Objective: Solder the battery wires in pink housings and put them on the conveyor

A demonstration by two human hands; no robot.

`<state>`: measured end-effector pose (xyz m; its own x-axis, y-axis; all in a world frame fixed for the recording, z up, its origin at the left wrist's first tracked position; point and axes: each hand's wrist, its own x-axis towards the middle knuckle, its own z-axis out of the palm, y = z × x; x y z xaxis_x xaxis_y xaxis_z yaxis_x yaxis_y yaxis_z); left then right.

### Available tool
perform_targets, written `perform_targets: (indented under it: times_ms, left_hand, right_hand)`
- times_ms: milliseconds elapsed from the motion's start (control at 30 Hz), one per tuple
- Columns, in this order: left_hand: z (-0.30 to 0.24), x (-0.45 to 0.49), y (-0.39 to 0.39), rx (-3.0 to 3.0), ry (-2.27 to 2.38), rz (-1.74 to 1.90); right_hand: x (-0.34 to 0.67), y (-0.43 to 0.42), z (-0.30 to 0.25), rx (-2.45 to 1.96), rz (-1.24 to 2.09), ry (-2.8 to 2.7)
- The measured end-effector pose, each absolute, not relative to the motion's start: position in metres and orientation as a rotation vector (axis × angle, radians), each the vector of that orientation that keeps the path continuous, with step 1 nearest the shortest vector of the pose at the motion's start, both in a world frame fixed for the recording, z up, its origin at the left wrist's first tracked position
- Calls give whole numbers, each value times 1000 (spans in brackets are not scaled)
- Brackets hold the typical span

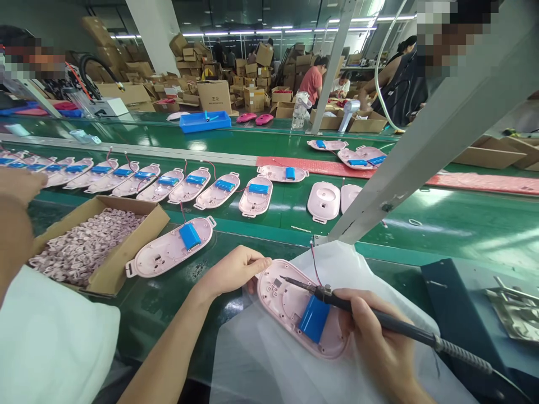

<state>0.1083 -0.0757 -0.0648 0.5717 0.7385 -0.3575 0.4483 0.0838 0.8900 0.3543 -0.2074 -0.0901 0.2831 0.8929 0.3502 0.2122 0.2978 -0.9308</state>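
My left hand (238, 272) pinches the upper left end of a pink plastic housing (290, 306), thumb on its rim. In my right hand (381, 342) is a soldering iron (357, 307), its tip pointing left over the small openings at the housing's far end. The right fingers also lie close to the housing's right rim; whether they touch it is hard to tell. A blue battery pack (314, 318) sits inside the housing, and a thin red and black wire (314, 261) rises behind it. Underneath lies a translucent white plastic sheet (240, 359).
Left of me, another pink housing (162, 255) lies by a cardboard box (112, 272) of small pink parts. A row of similar housings (196, 185) stretches along the green belt (290, 219). A slanted metal post (404, 168) rises at right. A co-worker's arm (17, 207) reaches in from the left.
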Motion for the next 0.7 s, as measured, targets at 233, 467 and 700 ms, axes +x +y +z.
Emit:
perform_targets:
  times_ms: [233, 467, 700]
  left_hand:
    - [-44, 78, -69, 1538, 1105, 548]
    - [-37, 113, -33, 1861, 1455, 1250]
    - [-91, 196, 11, 2901, 1279, 1242]
  right_hand:
    - [359, -204, -74, -903, 366, -1257]
    - [361, -199, -68, -756, 149, -1327]
    - [368, -198, -89, -728, 133, -1449]
